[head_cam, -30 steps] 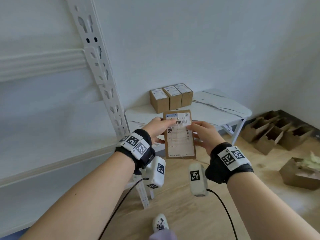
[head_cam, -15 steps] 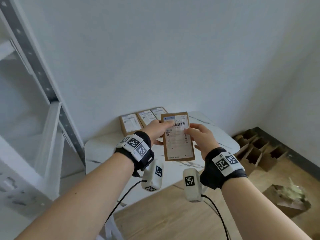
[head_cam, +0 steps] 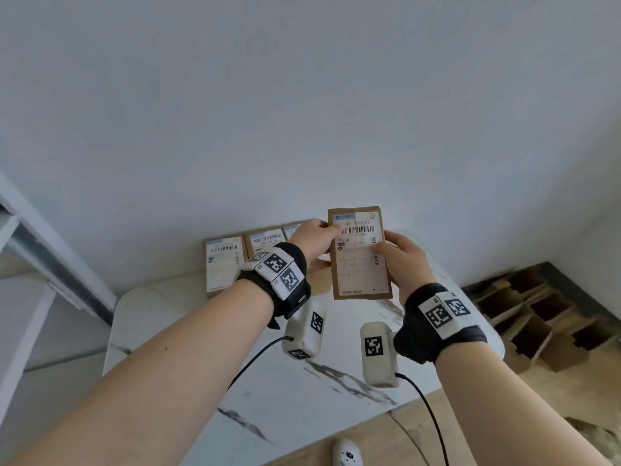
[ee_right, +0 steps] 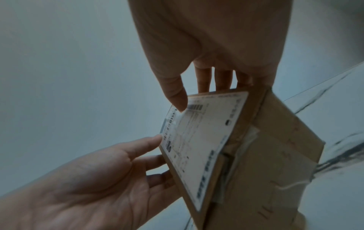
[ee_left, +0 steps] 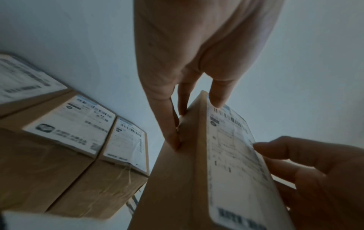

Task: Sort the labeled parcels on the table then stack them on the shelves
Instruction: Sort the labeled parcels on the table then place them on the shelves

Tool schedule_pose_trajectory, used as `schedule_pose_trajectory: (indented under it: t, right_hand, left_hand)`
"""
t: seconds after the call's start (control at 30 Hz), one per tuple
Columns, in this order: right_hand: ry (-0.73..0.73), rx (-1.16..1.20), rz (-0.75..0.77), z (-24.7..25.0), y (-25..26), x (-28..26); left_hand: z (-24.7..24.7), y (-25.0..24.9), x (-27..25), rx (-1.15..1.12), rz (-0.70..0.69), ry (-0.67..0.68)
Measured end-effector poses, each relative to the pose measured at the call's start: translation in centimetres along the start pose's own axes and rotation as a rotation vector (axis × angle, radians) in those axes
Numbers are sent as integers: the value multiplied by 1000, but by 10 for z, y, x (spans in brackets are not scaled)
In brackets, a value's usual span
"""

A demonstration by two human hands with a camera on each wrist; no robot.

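I hold a small brown parcel (head_cam: 360, 253) with a white shipping label upright above the white marble table (head_cam: 302, 391), label facing me. My left hand (head_cam: 312, 238) grips its left edge, thumb on the label and fingers behind. My right hand (head_cam: 398, 260) grips its right edge the same way. The left wrist view shows the parcel (ee_left: 232, 163) edge-on with my left thumb on its top corner. In the right wrist view the parcel (ee_right: 206, 140) is pinched between thumb and fingers. A row of labeled parcels (head_cam: 223, 262) stands at the table's back edge against the wall.
The metal shelf frame (head_cam: 50, 264) rises at the left. Empty open cardboard boxes (head_cam: 537, 317) lie on the wooden floor at the right. A white shoe (head_cam: 346, 454) shows at the bottom edge. The row of parcels (ee_left: 74, 140) sits just left of the held one.
The view has swung right and nearer to the table, so the shelf slid out to the left. Both hands keep the same hold on the parcel, now over the table.
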State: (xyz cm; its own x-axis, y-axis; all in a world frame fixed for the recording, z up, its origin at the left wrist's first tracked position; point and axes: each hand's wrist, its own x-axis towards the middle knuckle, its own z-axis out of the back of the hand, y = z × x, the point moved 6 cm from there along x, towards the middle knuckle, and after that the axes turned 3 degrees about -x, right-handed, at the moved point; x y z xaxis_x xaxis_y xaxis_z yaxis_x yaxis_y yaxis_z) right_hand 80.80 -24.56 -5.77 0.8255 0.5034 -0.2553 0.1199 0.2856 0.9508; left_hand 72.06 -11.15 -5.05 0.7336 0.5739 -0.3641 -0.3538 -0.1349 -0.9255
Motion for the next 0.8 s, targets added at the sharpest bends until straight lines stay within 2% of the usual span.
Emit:
schedule_pose_trajectory:
  t: [0.2,0.4,0.57,0.67,0.8]
  right_hand:
    - [93,-95,-41,17,5,100]
    - [220,-170,-140,6,-23,173]
    - [294,-248,-209,-8,-48,199]
    - [343,-291,-221,-17,-53,209]
    - [399,-361,-242,-29,-60,215]
  left_hand:
    - [-22,-16,80,70,40,-89]
    - [-29,-6,133,155,111,-186]
    - [-27,18,148,122,235,-249]
    - [-17,24,153,176,246,-294]
    - [7,27,152,289,237,-419]
